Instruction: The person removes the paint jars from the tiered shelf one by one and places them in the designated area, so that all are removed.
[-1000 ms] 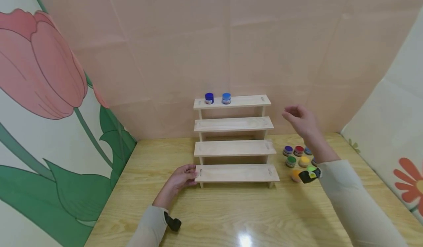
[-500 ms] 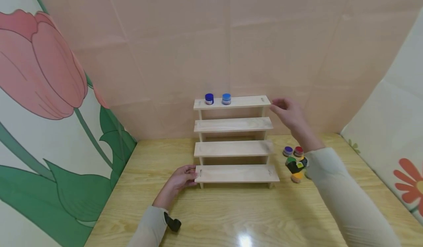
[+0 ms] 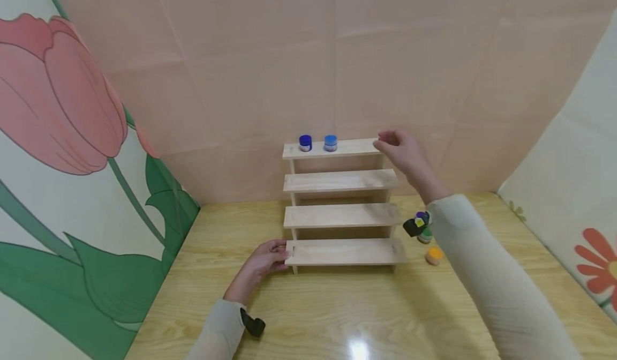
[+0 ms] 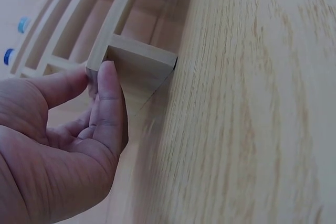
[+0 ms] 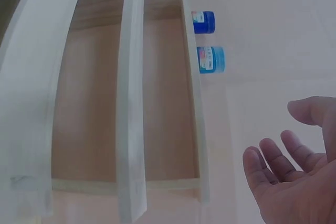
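Note:
A pale wooden stepped display rack [image 3: 342, 252] stands on the table. My left hand [image 3: 264, 258] pinches the left end of its lowest board between thumb and fingers, as the left wrist view shows closely [image 4: 68, 145]. On the top board's left half sit a dark blue paint jar [image 3: 305, 143] and a light blue paint jar [image 3: 330, 143], upright and a little apart. By the right end of that board is my right hand [image 3: 404, 151]. In the right wrist view its fingers [image 5: 278, 166] are loosely bent, thumb apart, with nothing between them.
Right of the rack, a green-lidded jar [image 3: 424, 236] and an orange-lidded jar [image 3: 435, 255] show on the wooden table [image 3: 308, 312]; the right forearm hides others. A pinkish backdrop [image 3: 250, 81] hangs behind, with flower-printed panels at both sides.
My right hand has moved left from above the table jars to the top board's right end, its forearm covering more jars. The left hand and the two jars on the rack stay put.

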Available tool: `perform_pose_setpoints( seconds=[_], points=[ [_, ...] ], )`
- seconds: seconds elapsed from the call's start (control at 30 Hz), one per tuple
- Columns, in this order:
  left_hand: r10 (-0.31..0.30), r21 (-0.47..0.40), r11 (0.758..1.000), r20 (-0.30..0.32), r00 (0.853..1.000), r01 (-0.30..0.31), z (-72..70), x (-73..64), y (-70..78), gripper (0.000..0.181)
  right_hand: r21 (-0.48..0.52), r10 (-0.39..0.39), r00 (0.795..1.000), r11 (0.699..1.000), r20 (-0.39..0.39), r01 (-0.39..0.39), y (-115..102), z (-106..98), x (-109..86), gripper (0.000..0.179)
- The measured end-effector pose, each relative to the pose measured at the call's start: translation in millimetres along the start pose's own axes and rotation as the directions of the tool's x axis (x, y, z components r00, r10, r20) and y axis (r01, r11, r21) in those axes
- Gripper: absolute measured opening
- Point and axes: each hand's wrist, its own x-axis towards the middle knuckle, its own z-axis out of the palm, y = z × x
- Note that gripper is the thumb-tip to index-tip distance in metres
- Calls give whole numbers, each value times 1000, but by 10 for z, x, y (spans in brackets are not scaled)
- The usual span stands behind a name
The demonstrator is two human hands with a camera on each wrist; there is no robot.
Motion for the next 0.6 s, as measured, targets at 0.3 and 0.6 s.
perform_pose_setpoints(
  seconds=[0.3, 0.6],
  points=[
    [-7, 3, 1000, 16, 1000, 7, -16, -13, 12, 53, 63, 9, 999, 998, 39, -12, -93, 183, 147, 50],
    [-9, 9, 1000, 11, 1000, 9, -24, 26, -17, 53, 101, 69, 996, 992, 62, -75, -163, 391, 286, 48]
  ],
)
